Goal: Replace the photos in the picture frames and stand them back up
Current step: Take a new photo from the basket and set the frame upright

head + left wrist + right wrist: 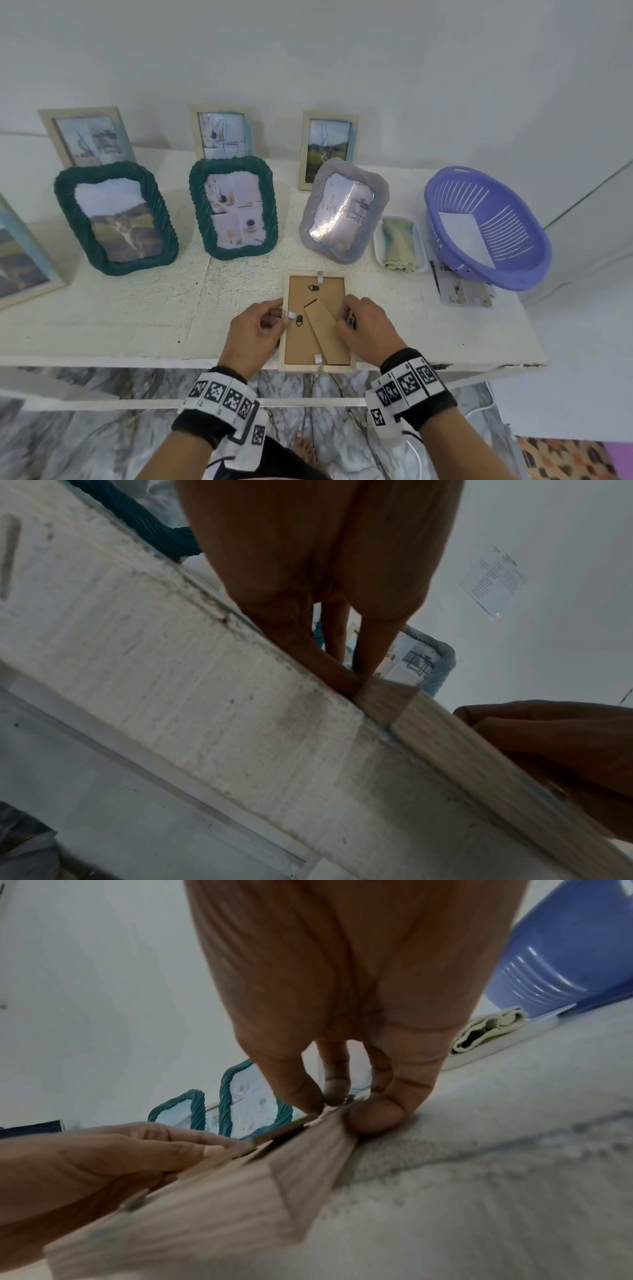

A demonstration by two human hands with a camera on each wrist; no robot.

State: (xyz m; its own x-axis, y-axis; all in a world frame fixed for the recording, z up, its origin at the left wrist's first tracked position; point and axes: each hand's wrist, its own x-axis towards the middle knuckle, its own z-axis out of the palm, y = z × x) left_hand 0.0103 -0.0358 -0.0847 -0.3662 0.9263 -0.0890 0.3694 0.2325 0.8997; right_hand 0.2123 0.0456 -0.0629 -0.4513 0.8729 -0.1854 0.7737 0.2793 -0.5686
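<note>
Wooden frame (317,322) lies face down at the near tabletop (137,325) edge, long axis running away from the person. Left hand (255,334) pinches its left-side clip; right hand (368,329) pinches its right-side clip, equally near.

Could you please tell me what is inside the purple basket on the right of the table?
Inside the purple basket a white sheet lies on the bottom, seemingly blank. Whether anything lies beneath it is hidden. More printed sheets poke out from under the basket on the table.
</note>
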